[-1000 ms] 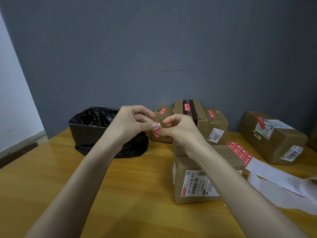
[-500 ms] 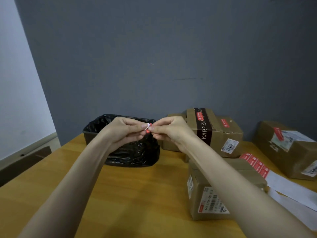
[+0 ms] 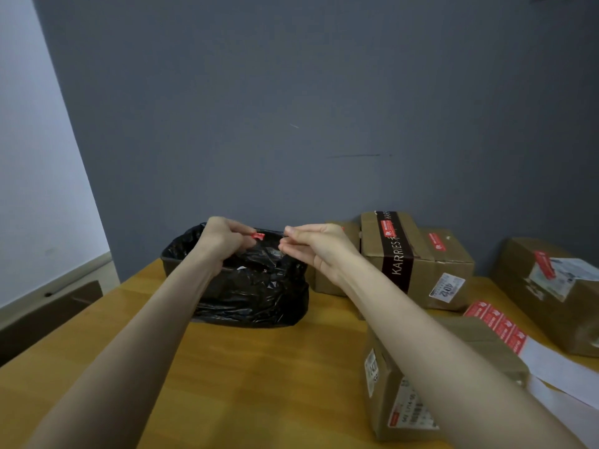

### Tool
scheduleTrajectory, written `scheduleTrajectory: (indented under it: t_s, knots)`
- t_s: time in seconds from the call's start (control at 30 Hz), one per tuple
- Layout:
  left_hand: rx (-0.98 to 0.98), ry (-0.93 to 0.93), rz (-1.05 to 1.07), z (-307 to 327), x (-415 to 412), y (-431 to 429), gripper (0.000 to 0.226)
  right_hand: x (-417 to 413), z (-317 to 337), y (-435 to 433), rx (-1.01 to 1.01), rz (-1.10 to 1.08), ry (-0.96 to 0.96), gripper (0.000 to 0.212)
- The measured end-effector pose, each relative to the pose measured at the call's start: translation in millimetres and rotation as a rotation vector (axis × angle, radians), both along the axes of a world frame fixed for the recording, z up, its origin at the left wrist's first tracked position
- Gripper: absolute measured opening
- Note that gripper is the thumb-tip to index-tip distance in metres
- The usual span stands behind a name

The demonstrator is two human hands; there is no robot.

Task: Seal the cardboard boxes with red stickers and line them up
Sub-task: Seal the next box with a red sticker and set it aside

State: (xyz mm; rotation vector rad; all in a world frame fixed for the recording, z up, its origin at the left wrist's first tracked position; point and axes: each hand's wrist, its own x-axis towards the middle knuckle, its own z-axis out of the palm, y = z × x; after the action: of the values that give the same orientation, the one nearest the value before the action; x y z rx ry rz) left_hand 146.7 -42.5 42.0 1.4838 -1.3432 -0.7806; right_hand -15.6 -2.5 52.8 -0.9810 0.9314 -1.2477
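1. Head view, hands. A red sticker (image 3: 258, 235) is pinched between the thumb and forefinger of the left hand (image 3: 223, 243). The right hand (image 3: 312, 246) is held just beside it, apart from the sticker, with thumb and fingertips pressed together. Whether a scrap of backing is gripped there cannot be told.
2. Head view, placement. Both hands are raised over the black bin bag (image 3: 252, 286). This is judged to let peeled backing be dropped straight in, while the sticker is kept off the table (image 3: 259, 384).
3. Head view, containers. The bag is shown open-mouthed. One small pale scrap is seen inside, and the rest is hidden in the folds.
4. Head view, boxes. The near box (image 3: 393, 393) is placed under the right forearm and is judged next for sealing. The sticker strip (image 3: 496, 325) is laid by its far edge, within reach. The stickered boxes (image 3: 421, 264) are ranged along the wall, all closed, with their contents hidden.
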Motion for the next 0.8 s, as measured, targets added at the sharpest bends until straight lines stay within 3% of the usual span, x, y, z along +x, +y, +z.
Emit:
scheduleTrajectory:
  t_s: [0.23,0.43,0.6,0.8]
  knots:
    - [-0.138,-0.352,0.110,-15.1,0.2,-17.8,0.009,2.7,-10.7,-8.1,0.012,-0.005,0.143,0.024]
    - [-0.093,-0.379,0.090,-23.6,3.6,-20.5,0.020,2.5,-16.3,-9.7,0.001,0.016,0.156,0.025]
    - [-0.104,-0.390,0.083,-26.4,7.2,-23.8,0.006,-0.2,-18.2,-10.2,0.003,0.020,0.165,0.024]
    - [-0.068,-0.347,0.041,-26.0,8.3,-20.7,0.025,0.1,-20.1,-13.1,-0.002,0.022,0.178,0.025]
